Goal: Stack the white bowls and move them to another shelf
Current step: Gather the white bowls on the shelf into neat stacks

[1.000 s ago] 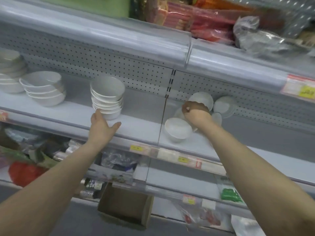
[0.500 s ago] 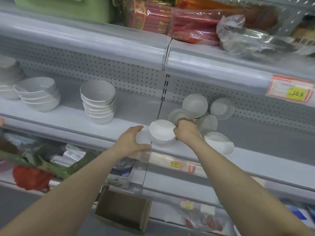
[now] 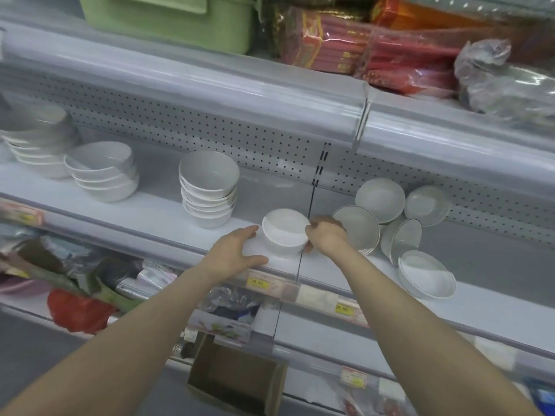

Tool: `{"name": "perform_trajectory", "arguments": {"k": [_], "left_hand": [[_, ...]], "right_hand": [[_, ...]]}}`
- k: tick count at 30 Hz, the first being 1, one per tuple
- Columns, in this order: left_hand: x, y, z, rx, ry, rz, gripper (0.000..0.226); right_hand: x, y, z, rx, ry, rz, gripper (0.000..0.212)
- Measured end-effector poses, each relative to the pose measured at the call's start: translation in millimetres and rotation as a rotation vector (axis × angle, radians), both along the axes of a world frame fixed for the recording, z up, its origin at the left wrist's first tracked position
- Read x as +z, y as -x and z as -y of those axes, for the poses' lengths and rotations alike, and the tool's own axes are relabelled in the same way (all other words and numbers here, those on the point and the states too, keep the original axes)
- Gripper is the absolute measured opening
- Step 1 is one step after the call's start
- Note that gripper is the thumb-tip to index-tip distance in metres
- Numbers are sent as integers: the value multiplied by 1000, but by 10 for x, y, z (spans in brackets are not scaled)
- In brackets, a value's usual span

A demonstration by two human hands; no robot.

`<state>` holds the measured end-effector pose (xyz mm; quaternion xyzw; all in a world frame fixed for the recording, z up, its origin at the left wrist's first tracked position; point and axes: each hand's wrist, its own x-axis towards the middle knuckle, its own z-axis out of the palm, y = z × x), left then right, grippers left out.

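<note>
A white bowl (image 3: 284, 232) sits near the front of the grey shelf (image 3: 168, 211), at the seam between two shelf sections. My right hand (image 3: 326, 237) grips its right rim with curled fingers. My left hand (image 3: 237, 253) lies just left of the bowl with relaxed fingers, and whether it touches the bowl is unclear. To the right, several loose white bowls (image 3: 380, 199) lean against each other and the pegboard, and one (image 3: 426, 277) lies near the front edge. A stack of white bowls (image 3: 208, 189) stands to the left.
Two more bowl stacks (image 3: 103, 172) (image 3: 39, 145) stand at the far left of the shelf. The shelf above holds a green bin (image 3: 168, 19) and wrapped red packets (image 3: 360, 46). Below are packaged goods and an open cardboard box (image 3: 237, 382) on the floor.
My right hand brought the single bowl leftward from the loose group to the shelf seam. My left hand left the stack's front and came right, beside the bowl.
</note>
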<state>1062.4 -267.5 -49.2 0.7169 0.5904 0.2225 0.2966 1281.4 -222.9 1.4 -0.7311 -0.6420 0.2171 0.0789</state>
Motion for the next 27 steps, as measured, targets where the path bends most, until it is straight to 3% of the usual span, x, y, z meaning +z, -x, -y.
{"name": "perform_trajectory", "arguments": {"k": [4, 8, 12, 16, 20, 22, 24, 27], "left_hand": [[12, 42, -53, -24, -7, 12, 93], [24, -83, -107, -8, -26, 69, 92], [17, -249, -150, 41, -14, 193, 94], [25, -412, -179, 41, -2, 186, 94], [22, -615, -185, -29, 10, 179, 96], [22, -747, -178, -45, 25, 191, 97], [11, -867, -169, -47, 32, 204, 96], [-20, -964, -151, -32, 38, 224, 96]], "right_hand": [[13, 31, 5, -31, -93, -7, 29], [183, -435, 91, -114, -426, 237, 24], [155, -979, 116, -129, -578, 437, 28], [87, -1337, 263, -259, -837, 361, 18], [-6, -1776, 469, -442, -756, 380, 17], [-83, -2023, 607, -479, -577, 416, 22], [-165, -2198, 701, -471, -415, 406, 30], [-198, -2252, 712, -386, -426, 354, 35]]}}
